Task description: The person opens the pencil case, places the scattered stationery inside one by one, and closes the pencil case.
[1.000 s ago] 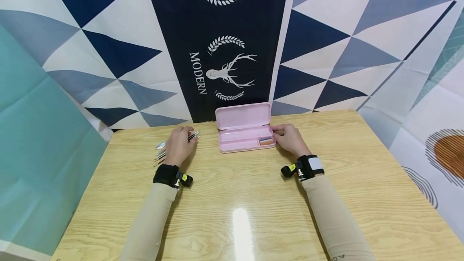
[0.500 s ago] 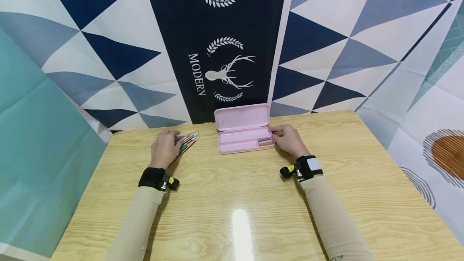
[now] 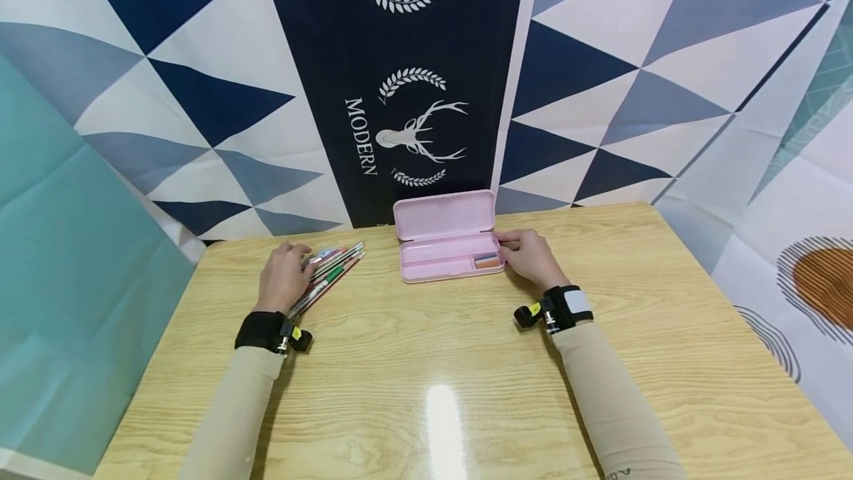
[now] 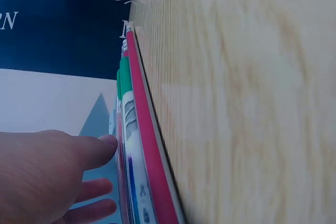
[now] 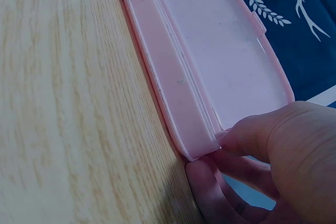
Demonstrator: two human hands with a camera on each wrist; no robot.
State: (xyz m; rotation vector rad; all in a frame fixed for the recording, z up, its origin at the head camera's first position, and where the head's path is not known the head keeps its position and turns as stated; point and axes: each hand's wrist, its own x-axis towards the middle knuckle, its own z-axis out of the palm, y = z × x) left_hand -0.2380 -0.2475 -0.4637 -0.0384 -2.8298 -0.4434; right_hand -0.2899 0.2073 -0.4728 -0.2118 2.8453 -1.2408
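Observation:
A pink pencil case (image 3: 449, 247) stands with its lid raised at the back of the table. At its right end my right hand (image 3: 529, 256) grips the rim, thumb on top and fingers against the outside in the right wrist view. An orange-and-blue eraser-like block (image 3: 487, 261) lies in the case's small right compartment. To the left, several pencils and a green-capped pen (image 4: 134, 150) lie in a loose bundle. My left hand (image 3: 283, 276) is at the bundle's left side, its thumb straight along it and its fingers apart. The bundle's far-left part is hidden behind this hand.
The wooden table (image 3: 426, 347) runs up to a patterned cloth backdrop (image 3: 426, 95). The open lid leans close to that backdrop. A teal cloth (image 3: 73, 265) borders the left edge, and a light patterned cloth (image 3: 786, 206) hangs at the right.
My left hand has moved left over the pencils, uncovering more of the bundle and the green-capped pen. My right hand stays at the pencil case.

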